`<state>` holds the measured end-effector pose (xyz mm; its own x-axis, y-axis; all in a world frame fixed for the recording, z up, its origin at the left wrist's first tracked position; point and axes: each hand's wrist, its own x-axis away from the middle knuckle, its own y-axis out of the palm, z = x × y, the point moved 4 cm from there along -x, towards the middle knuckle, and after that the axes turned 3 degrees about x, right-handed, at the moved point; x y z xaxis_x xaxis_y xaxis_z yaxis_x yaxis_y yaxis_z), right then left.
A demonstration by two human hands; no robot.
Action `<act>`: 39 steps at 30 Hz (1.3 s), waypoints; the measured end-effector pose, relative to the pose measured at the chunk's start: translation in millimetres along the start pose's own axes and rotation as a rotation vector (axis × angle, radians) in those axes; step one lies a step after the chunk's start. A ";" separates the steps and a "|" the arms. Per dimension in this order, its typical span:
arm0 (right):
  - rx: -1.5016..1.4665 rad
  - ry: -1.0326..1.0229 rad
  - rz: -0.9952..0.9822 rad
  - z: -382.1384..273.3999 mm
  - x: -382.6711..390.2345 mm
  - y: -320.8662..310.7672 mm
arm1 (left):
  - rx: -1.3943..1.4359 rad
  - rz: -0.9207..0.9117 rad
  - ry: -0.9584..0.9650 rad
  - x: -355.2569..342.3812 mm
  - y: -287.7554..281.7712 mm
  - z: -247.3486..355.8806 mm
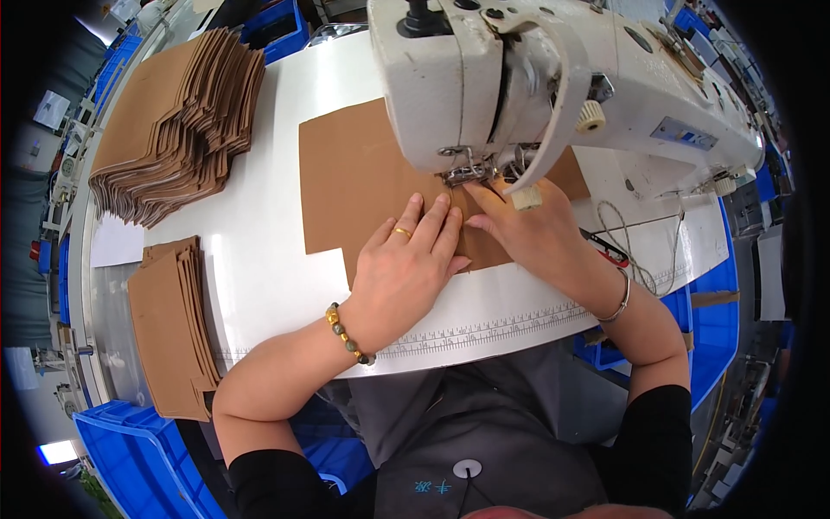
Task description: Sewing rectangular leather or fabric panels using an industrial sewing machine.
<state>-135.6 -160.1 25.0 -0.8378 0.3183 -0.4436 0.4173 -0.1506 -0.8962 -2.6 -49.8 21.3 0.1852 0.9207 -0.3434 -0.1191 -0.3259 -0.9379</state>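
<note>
The left hand [402, 264] lies palm down on a flat, brown, leather-like sheet with a notched near-left corner [341, 195]. Its fingers are straight, slightly parted and aimed far and a little right, with the thumb out to the right; it presses rather than pinches. A gold-coloured ring [402, 232] sits on one finger, and a bracelet of dark and gold beads [346, 333] circles the wrist. The left forearm slants in from the near left, its elbow bent outward.

The right hand [536, 229] is also turned down over the sheet, its forefinger reaching left and far to just beside the metal presser foot [471, 176], its thumb pointing left and standing apart from that finger. A curved white lever hides part of the other fingers, so I cannot tell whether they grip anything. The right forearm angles in from the near right, with a silver bangle [620, 296] at the wrist.

The sheet lies on the white tabletop [285, 320], running beneath the head of the white sewing machine [484, 86] and showing again on its right. Stacked brown pieces [164, 121] stand far left.
</note>
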 end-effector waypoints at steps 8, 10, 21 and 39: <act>0.019 -0.010 0.025 0.3 -2.8 0.4 | -0.003 0.017 -0.003 -0.1 0.3 -2.1; 0.018 -0.022 0.045 0.9 -3.0 1.2 | -0.007 0.023 -0.003 -0.6 1.0 -3.0; -0.530 0.208 -0.128 14.1 1.8 8.9 | -0.009 0.022 -0.006 -0.3 2.2 -4.9; -0.043 0.252 -0.133 32.1 96.6 -83.2 | -0.030 -0.075 -0.061 86.9 -53.6 -10.9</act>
<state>-262.6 -146.9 56.5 -0.7745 0.5559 -0.3019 0.3287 -0.0542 -0.9429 30.5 45.4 41.2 0.1323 0.9539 -0.2693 -0.0777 -0.2609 -0.9622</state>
